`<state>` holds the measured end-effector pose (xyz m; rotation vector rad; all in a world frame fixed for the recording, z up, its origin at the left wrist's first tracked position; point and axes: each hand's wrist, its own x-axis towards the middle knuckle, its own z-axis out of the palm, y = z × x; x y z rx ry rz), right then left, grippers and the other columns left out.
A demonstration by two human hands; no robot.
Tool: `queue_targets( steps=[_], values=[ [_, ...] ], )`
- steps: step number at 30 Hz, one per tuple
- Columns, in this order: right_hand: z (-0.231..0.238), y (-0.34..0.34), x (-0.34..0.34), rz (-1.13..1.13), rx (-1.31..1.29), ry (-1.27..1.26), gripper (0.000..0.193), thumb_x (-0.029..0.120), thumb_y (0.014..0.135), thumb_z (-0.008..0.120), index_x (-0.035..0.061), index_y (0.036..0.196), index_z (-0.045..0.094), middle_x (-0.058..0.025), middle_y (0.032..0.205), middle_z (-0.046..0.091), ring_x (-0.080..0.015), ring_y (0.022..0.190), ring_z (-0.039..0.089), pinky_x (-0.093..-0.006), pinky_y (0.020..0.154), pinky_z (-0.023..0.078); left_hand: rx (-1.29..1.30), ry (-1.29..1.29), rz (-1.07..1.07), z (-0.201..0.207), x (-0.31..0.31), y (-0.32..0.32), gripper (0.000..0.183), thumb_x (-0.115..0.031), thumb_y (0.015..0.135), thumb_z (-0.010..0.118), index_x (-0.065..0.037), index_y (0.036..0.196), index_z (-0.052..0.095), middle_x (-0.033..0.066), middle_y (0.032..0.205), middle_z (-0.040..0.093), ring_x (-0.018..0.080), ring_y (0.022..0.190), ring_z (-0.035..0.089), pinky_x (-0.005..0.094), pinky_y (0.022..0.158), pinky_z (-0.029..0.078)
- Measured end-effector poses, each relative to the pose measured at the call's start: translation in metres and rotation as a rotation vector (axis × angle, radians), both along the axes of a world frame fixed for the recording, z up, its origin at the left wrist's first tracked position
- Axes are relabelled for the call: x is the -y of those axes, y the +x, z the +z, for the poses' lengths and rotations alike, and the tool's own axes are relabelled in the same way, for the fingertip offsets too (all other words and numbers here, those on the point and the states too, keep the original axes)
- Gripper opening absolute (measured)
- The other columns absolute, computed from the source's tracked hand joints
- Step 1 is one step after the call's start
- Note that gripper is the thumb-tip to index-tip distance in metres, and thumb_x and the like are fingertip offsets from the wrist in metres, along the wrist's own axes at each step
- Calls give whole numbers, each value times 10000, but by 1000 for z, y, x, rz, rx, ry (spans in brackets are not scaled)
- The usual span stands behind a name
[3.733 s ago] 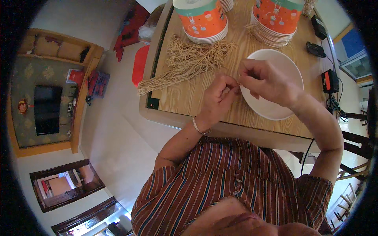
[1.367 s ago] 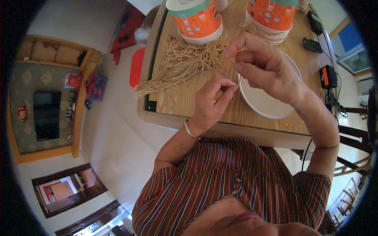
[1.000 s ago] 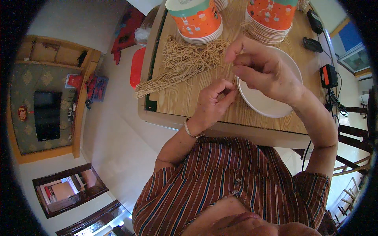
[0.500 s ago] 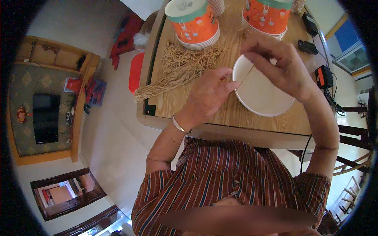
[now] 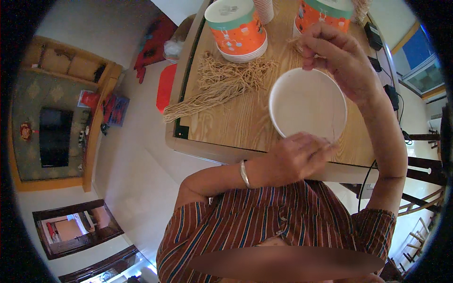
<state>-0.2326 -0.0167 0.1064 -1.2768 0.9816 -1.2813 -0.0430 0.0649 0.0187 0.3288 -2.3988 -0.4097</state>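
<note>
A white round tub (image 5: pixel 306 101), its open mouth toward me, stands at the table's near side. My left hand (image 5: pixel 302 158) is at its near rim, thumb and fingers pinched together. Above the far right rim is my right hand (image 5: pixel 342 61), its thumb and fingertips closed in a pinch. A faint thin strand of twine seems to run between both hands across the tub's mouth. To the left lies a loose bundle of tan twine (image 5: pixel 222 87), frayed and spread at its far end.
Behind the twine stands a stack of upturned orange and green paper tubs (image 5: pixel 238 35), with another tub stack (image 5: pixel 325 14) to its right. Paper cups (image 5: pixel 264 10) are stacked between. Black adapters (image 5: pixel 373 35) and cables lie along the wooden table's (image 5: pixel 226 132) right edge.
My left hand has moved from the tub's left rim rightward and down to its near rim. My right hand has lifted slightly away from the mouth. The tub has shifted a little left.
</note>
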Motion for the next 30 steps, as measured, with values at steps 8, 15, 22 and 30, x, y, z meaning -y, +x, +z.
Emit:
queue_targets(
  steps=[8,15,22,30],
  values=[
    [16,6,-22,142,-79,156,149,243,938,606,97,934,640,53,689,535,-14,566,460,-174,475,335,-275,221,258,39,54,34,432,-76,815,686,0,1217,547,142,1144,572,314,1027,576,398,871,474],
    [24,17,-30,260,-105,152,158,230,964,568,78,924,583,60,642,461,-4,509,366,-178,433,237,-252,266,-25,24,112,-2,325,-132,864,652,-42,1169,587,132,1180,586,319,1054,574,374,866,479],
    [19,-12,-31,58,-246,67,169,274,958,587,114,954,641,93,611,432,1,507,371,-182,424,248,-74,564,-110,15,127,11,138,-151,904,604,-47,968,667,96,981,658,288,1009,597,364,873,490],
    [-23,-20,-31,136,-553,18,117,155,956,554,60,890,572,73,711,470,-15,598,395,-195,507,318,87,57,-80,9,97,38,181,-84,858,643,-70,1038,666,84,1020,661,291,1011,622,411,929,475]
  ],
)
